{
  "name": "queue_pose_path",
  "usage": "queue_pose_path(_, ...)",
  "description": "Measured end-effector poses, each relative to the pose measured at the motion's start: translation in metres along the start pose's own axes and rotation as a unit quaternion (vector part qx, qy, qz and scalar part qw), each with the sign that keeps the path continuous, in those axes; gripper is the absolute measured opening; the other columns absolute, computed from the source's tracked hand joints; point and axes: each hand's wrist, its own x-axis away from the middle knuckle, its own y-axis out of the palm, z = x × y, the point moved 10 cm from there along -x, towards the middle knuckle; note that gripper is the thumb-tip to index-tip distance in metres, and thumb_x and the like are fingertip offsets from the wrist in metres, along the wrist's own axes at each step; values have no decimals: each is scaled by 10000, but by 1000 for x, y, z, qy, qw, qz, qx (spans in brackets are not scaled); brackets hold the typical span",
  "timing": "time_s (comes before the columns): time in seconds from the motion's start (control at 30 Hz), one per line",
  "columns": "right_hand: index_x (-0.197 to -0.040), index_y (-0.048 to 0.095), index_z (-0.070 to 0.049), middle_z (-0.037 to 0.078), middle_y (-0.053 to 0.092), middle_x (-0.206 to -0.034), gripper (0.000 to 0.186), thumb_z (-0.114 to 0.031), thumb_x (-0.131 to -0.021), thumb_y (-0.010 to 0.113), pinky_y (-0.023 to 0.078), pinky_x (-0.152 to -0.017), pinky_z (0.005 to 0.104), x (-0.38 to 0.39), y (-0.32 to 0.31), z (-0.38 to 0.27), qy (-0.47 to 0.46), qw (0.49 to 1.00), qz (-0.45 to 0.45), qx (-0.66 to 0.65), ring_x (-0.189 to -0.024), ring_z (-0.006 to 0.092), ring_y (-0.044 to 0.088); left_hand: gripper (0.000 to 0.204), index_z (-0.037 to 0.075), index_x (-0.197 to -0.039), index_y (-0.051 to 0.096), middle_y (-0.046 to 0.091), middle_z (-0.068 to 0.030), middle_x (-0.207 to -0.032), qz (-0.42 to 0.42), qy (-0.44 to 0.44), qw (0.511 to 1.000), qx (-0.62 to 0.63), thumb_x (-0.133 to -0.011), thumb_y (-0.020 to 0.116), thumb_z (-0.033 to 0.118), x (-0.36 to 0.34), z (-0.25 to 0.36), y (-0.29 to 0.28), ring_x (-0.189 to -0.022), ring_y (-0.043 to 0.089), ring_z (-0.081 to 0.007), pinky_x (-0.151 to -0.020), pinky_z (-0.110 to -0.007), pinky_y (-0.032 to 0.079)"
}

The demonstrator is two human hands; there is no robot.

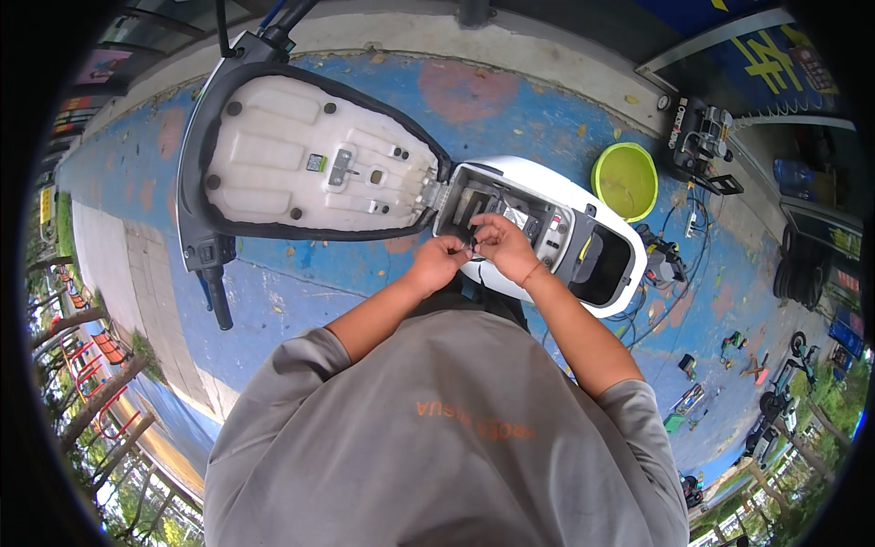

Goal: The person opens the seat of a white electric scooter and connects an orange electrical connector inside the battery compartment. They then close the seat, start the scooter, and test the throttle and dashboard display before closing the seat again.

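Note:
My left hand [441, 262] and my right hand [504, 248] meet above the near edge of a white electric scooter's open under-seat compartment [447, 211]. Fingertips of both are pinched close together around something small and dark, too small to name. Inside the compartment, partly covered by my right hand, are dark parts and a box with a pale label [516, 217]. The scooter's seat [264, 155] is swung up to the left, its pale underside with black rubber feet showing. Right of the compartment is the white tail frame [629, 273] around a dark opening.
A yellow-green basin [625, 182] stands beyond the scooter's tail, with an air compressor [700, 137] past it. Cables [697, 260] and a dark machine [665, 263] lie right of the tail. Scattered tools [688, 401] lie farther right. The handlebar grip [219, 301] juts out at left.

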Motion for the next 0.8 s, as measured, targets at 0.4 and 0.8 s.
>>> queue_pose_path(0.4,-1272,739,-53,107,794,-1108,426,117,-883,697,594,-913,428,55,37,-78,-296,873,-15,388,-972,326,740,141,27,-1032,767,707,12,-910,-65,-48,983,168,-1110,703,126,-4,-17,7,-825,580,-75,-741,-277,468)
queue_pose_path(0.8,-1102,750,-54,155,768,-1011,147,-45,-957,768,586,-787,418,23,21,-69,-89,942,-26,322,-873,306,734,109,45,-1016,749,667,35,-886,-49,25,998,12,-1095,705,107,1,22,-2,-807,544,-58,-712,-272,439)
